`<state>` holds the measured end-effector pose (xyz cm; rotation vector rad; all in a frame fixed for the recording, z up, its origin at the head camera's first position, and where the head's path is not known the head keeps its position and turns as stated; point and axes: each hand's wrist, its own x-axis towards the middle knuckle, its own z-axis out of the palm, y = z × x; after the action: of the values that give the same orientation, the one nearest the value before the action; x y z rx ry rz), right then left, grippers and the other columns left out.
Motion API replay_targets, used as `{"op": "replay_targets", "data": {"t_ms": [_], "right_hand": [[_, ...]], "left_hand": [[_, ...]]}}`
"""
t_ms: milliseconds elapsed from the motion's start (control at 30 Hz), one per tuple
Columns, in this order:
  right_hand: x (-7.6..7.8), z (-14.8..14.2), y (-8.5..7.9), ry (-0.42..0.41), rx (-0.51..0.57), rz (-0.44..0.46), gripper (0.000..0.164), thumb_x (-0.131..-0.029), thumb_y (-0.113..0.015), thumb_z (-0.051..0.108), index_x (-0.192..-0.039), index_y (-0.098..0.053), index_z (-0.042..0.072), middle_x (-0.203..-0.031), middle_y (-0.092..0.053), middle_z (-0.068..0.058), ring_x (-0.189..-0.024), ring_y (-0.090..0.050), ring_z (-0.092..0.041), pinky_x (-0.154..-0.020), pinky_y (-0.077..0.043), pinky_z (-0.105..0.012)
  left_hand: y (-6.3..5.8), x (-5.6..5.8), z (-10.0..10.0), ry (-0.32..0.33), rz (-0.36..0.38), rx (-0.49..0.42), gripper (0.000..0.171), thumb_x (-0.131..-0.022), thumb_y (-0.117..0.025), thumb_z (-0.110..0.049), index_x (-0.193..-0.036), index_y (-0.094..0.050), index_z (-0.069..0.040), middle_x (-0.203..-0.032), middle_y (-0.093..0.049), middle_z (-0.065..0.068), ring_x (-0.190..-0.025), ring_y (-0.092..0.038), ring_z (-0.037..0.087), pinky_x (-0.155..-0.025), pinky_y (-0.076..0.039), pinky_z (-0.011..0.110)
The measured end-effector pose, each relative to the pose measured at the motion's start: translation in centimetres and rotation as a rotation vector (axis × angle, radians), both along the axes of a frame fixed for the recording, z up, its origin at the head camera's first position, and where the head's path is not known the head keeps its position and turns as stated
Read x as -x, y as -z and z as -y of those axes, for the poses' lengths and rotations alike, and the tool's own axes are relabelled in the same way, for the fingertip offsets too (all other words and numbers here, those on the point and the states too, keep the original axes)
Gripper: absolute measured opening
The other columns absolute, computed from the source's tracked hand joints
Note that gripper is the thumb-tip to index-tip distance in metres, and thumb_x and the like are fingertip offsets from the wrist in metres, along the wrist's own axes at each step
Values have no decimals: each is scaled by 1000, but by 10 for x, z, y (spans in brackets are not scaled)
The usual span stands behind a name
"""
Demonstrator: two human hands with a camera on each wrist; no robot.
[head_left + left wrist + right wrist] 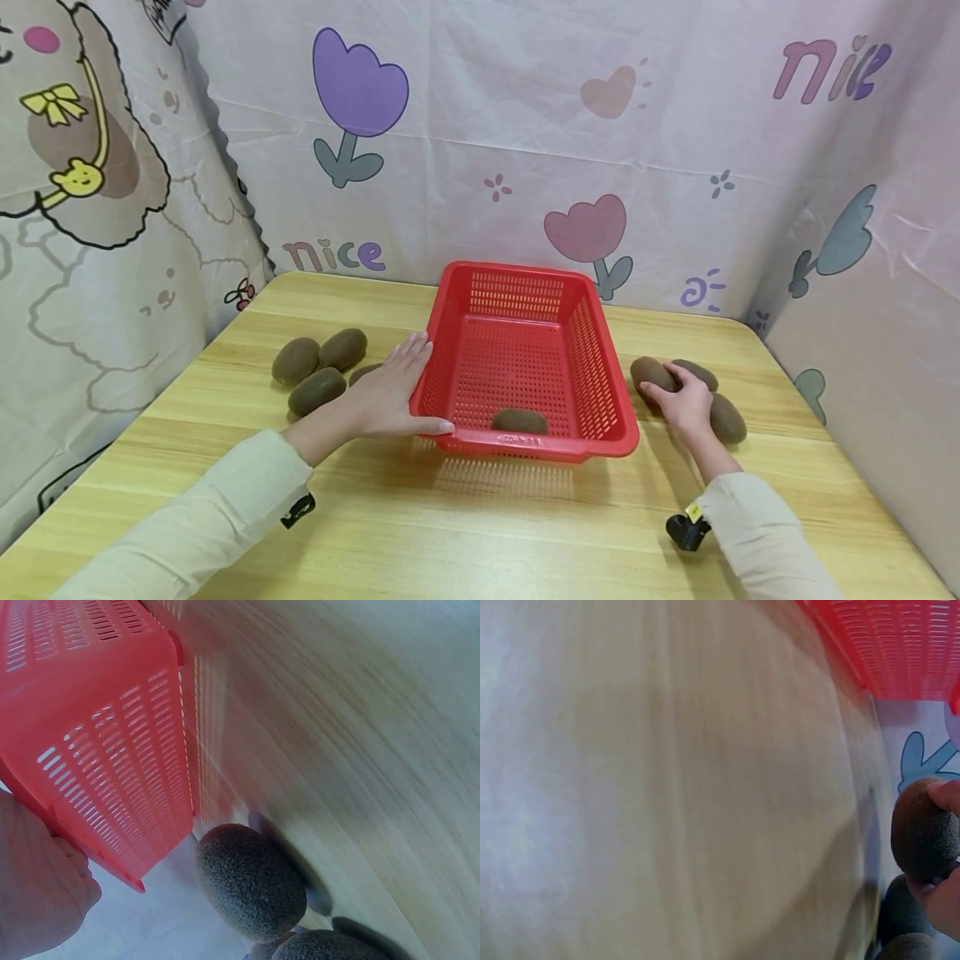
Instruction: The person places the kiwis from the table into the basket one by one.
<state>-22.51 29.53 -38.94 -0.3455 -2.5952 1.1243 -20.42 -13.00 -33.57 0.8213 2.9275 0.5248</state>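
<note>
A red plastic basket [517, 354] with slotted walls stands mid-table, one brown kiwi [519, 421] lying inside near its front wall. My left hand [386, 396] rests on the basket's left rim, fingers extended along it and thumb across the front corner. In the left wrist view the same hand [41, 881] lies at the basket's edge. To the basket's right, my right hand [681, 400] pinches a kiwi [651, 375] between thumb and fingers. The right wrist view shows that kiwi [924, 831] in the grip. Two more kiwis [726, 418] lie beside this hand.
Left of the basket, several kiwis [317, 392] sit grouped on the wooden table [450, 533]; one is partly hidden by my left hand. A printed cloth [480, 125] hangs behind the table and along both sides.
</note>
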Motion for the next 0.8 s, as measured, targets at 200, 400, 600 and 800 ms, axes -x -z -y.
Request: {"op": "replay_targets", "data": {"t_ms": [200,400,600,800], "right_hand": [[0,0,-11,-13,-5,-33,55,-83,-68,16,-129,-48,-7,-128,-50,-30,-116,-50,-42,-97,-41,-49],[3,-1,-23,-15,-9,-53,54,-83,-68,18,-129,-50,-5,-126,-54,-27,-109,-55,-36,-81,-46,-24],[3,3,-35,-24,7,-76,53,-83,-68,19,-129,-52,-2,-126,-56,-24,-109,-56,-33,-68,-34,-6],[1,14,-50,-68,6,-82,56,-83,-68,23,-130,-51,0,-130,-54,-23,-113,-55,-32,-70,-36,-7]], "left_hand": [[0,1,0,-1,-4,7,118,-69,-55,-76,-149,-9,-3,-157,-6,13,-145,-3,31,-115,-19,50],[0,0,0,0,-4,3,118,-68,-55,-75,-149,-9,-3,-157,-6,13,-145,-3,31,-115,-19,50],[0,0,0,1,2,2,118,-68,-55,-75,-149,-8,-3,-157,-5,13,-145,-2,31,-115,-18,51],[-1,0,0,0,2,23,119,-68,-54,-76,-149,-8,-3,-157,-5,13,-145,-2,32,-115,-19,51]]}}
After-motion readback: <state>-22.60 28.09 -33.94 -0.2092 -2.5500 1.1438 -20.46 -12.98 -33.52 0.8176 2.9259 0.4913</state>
